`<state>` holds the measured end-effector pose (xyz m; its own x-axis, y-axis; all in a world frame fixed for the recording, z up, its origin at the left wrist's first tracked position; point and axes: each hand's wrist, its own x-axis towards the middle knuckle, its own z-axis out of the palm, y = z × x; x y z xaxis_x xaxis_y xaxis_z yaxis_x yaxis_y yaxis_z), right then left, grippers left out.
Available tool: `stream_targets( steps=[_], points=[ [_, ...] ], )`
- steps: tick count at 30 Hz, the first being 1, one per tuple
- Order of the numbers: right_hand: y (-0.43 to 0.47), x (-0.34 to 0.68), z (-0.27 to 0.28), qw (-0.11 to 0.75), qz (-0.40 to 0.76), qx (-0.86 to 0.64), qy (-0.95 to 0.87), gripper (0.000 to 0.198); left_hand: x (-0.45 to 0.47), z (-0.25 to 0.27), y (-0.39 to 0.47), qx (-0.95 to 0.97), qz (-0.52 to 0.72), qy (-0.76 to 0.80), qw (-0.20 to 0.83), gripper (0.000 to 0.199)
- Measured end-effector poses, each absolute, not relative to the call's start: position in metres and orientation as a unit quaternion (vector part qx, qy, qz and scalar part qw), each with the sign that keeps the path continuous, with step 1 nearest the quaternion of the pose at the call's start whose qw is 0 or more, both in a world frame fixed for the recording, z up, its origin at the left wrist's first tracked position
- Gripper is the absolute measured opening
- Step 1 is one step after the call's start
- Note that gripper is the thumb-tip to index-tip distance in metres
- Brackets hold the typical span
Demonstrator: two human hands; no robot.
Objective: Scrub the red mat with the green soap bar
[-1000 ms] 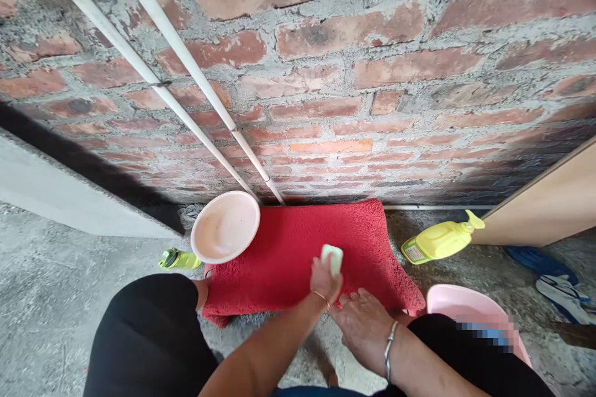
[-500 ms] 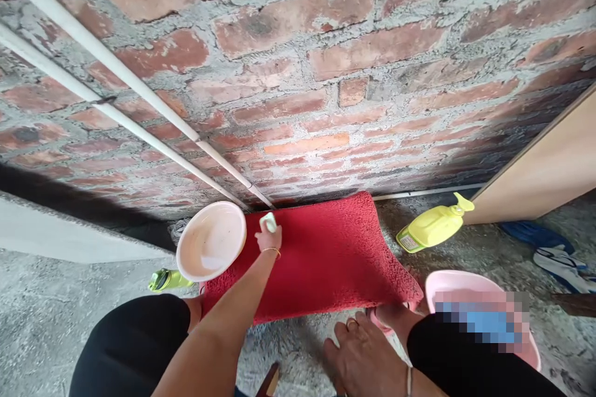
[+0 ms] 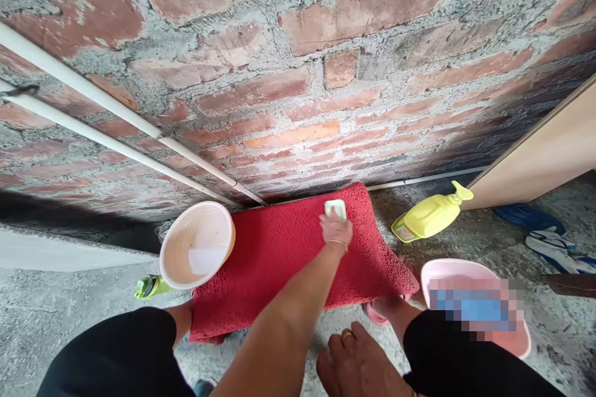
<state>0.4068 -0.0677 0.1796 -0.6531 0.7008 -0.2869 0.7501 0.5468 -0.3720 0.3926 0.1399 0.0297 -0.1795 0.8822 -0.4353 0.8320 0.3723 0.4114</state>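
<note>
My left hand (image 3: 336,229) reaches over a red plush mat (image 3: 274,260) and grips a pale green block (image 3: 336,207) with rounded corners, pressed on the mat near its far right part. Whether the block is soap or a sponge I cannot tell. Between my knees, in front of the mat's near edge, my right hand (image 3: 358,363) hangs with loosely bent fingers slightly apart; nothing shows in it, though its palm is hidden. On the mat's left end stands a pale pink basin (image 3: 173,248) with water in it.
A yellow pump bottle (image 3: 428,217) stands right of the mat. Nearer is a pink tub (image 3: 459,268) with blurred blue contents. A green bottle (image 3: 151,286) is left of the basin. Behind rises a brick wall (image 3: 298,134) with white pipes (image 3: 139,124); a board (image 3: 540,155) leans at right.
My left hand has slid the pale green block rightward across the mat, from beside the basin to near the far right corner. My right hand stays low between the knees. The view has shifted slightly.
</note>
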Motion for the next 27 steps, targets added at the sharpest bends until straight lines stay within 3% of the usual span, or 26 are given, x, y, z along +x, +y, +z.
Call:
stream_targets(
  steps=[5,7,11,19,23,27],
  points=[
    [-0.059,0.408,0.184,0.071,-0.246,0.425,0.868,0.023,0.408,0.032,0.073,0.66,0.0,0.571,0.489,0.067],
    [-0.056,0.409,0.191,0.093,-0.248,0.427,0.865,0.021,0.381,0.029,0.047,0.681,-0.012,0.525,0.511,0.064],
    [-0.048,0.41,0.204,0.117,-0.265,0.423,0.858,0.026,0.291,0.021,0.015,0.661,0.032,0.601,0.448,0.063],
    [-0.025,0.4,0.22,0.189,-0.29,0.407,0.845,0.028,0.125,0.038,0.03,0.393,0.076,0.898,0.185,0.062],
    [-0.015,0.395,0.231,0.225,-0.277,0.406,0.841,0.038,0.139,0.037,0.03,0.302,0.055,0.931,0.197,0.064],
    [-0.008,0.392,0.239,0.248,-0.281,0.413,0.83,0.04,0.219,0.03,-0.001,0.423,0.06,0.862,0.273,0.058]
  ],
)
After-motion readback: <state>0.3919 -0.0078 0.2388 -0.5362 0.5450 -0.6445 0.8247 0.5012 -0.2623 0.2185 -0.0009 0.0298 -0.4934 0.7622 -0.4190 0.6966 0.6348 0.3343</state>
